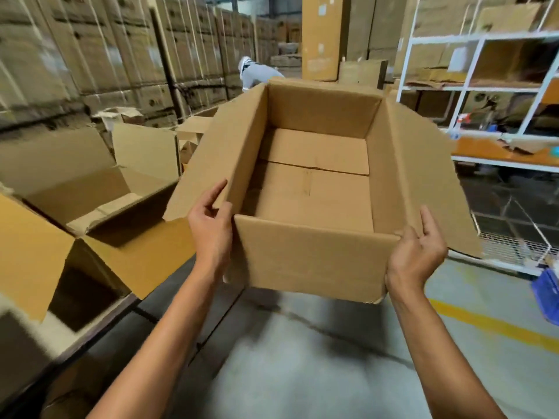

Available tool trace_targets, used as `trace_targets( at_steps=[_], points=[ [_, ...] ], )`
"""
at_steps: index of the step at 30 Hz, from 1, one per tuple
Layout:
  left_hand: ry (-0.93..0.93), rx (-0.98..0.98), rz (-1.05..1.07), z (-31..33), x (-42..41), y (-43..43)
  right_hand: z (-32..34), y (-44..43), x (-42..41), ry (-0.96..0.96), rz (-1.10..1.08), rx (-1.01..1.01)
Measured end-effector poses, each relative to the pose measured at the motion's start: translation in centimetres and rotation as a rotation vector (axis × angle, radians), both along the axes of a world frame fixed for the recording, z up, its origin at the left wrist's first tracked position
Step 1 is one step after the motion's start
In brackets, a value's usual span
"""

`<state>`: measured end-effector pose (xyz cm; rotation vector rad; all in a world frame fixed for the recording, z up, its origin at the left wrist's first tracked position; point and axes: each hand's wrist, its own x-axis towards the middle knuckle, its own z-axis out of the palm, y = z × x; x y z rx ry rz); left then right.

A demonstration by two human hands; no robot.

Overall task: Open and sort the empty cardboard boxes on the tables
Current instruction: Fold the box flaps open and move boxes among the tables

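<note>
An open, empty brown cardboard box (311, 255) is held up in the air in front of me, its flaps spread outward and its taped bottom visible inside. My left hand (210, 228) grips its near left corner, thumb on the left flap's edge. My right hand (419, 252) grips the near right corner, fingers against the right flap. On the table at left stand other opened boxes: a large one (90, 189) with flaps up and another (39, 246) at the near left edge.
Stacks of strapped cartons (90, 55) wall the left side. A white shelf rack (472, 86) with boxes and clutter stands at right. A person in grey (257, 74) bends behind the box. Grey floor with a yellow line (490, 325) lies below; a blue object (547, 291) is at right.
</note>
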<state>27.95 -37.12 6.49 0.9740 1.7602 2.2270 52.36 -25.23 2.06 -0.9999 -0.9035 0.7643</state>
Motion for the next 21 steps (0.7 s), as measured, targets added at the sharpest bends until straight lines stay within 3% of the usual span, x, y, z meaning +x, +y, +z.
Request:
trace_targets(
  at_steps=[8,21],
  points=[
    [0.109,0.16,0.297,4.1,-10.9,3.8,5.7,8.9,-14.0,0.106,0.241,0.108],
    [0.209,0.145,0.71,6.7,-28.8,2.9,10.6,16.3,-40.2,0.163,0.719,0.185]
  ],
)
